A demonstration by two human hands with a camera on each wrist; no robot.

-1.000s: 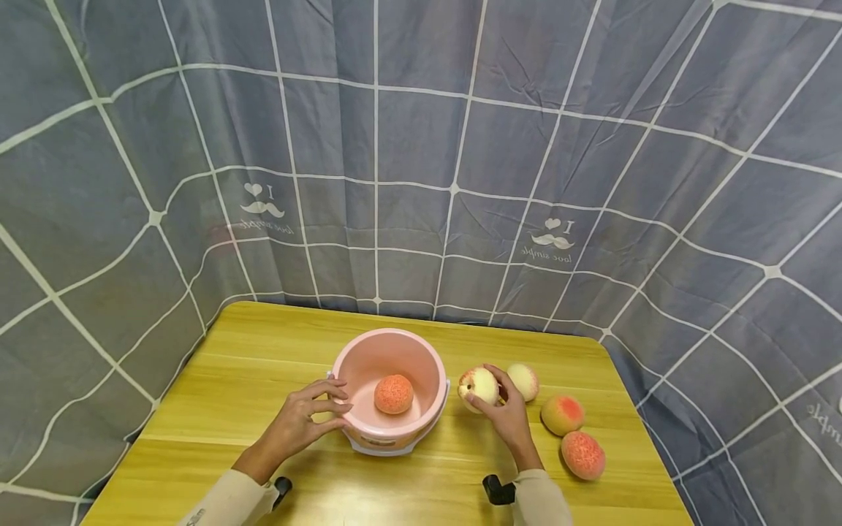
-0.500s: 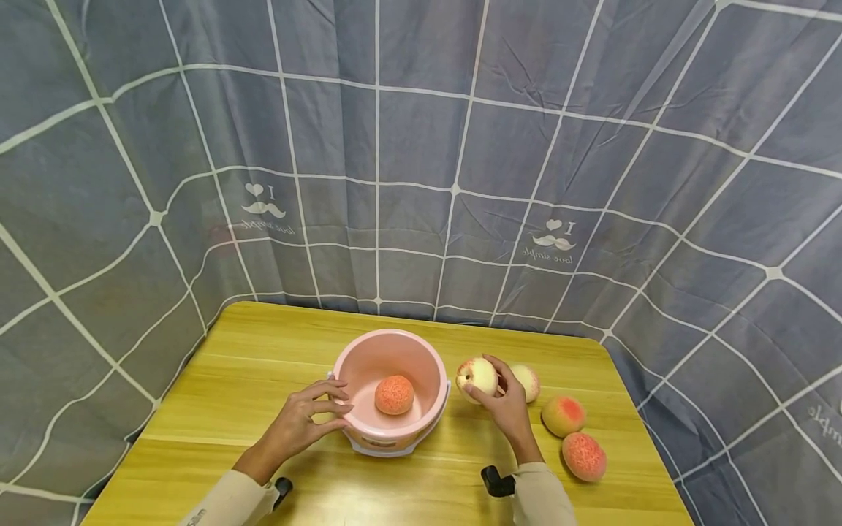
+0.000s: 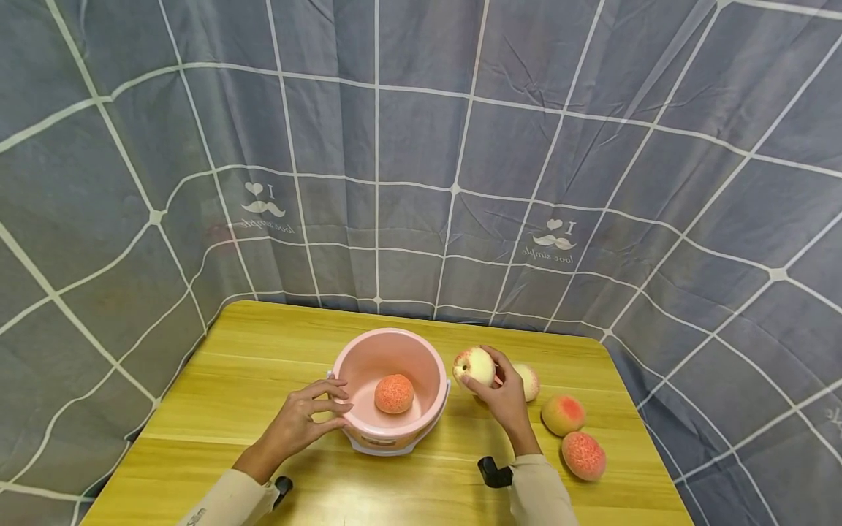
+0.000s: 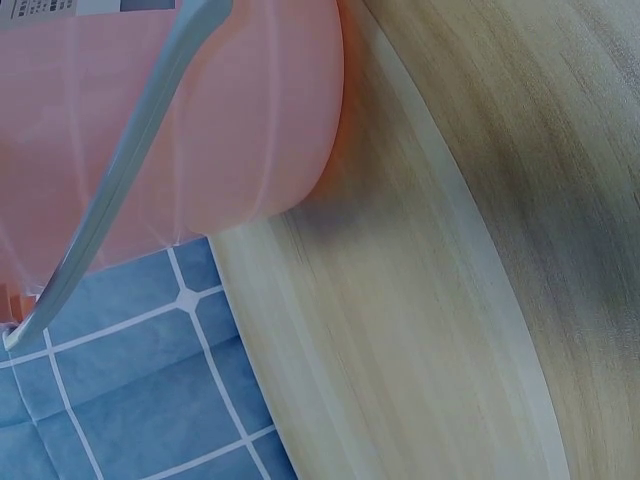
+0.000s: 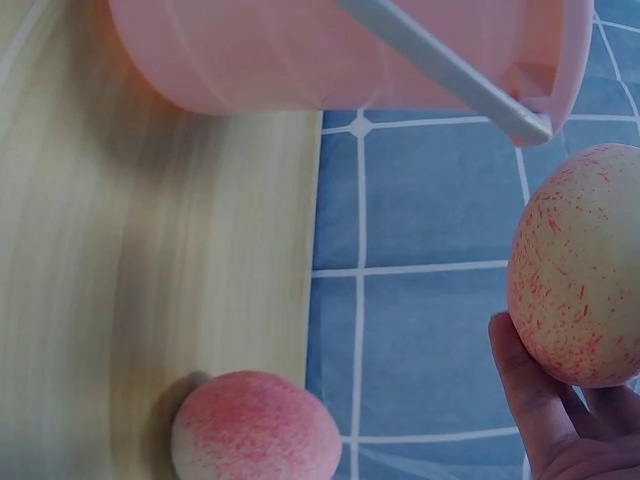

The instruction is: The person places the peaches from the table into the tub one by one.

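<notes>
A pink bucket (image 3: 391,340) with a pale handle stands on the table, an orange-red peach (image 3: 394,394) lying inside it. My left hand (image 3: 299,422) holds the bucket's left rim, fingertips over the edge and thumb at the near side. The left wrist view shows only the bucket's wall (image 4: 250,120) and handle (image 4: 120,170), not the hand. To the right of the bucket, my right hand (image 3: 506,402) grips a pale yellow peach (image 3: 478,365) with red speckles. In the right wrist view the fingers (image 5: 535,400) support that peach (image 5: 585,265), raised off the table.
Behind the right hand lies another pale peach (image 3: 528,383), partly covered by it. Farther right are a yellow peach with a red patch (image 3: 563,416) and a pinkish-red one (image 3: 583,456). A grey checked curtain (image 3: 421,219) surrounds the wooden table (image 3: 263,351).
My right hand has lifted the pale peach a little upward and away from me, slightly left. The left hand and the bucket have stayed in place.
</notes>
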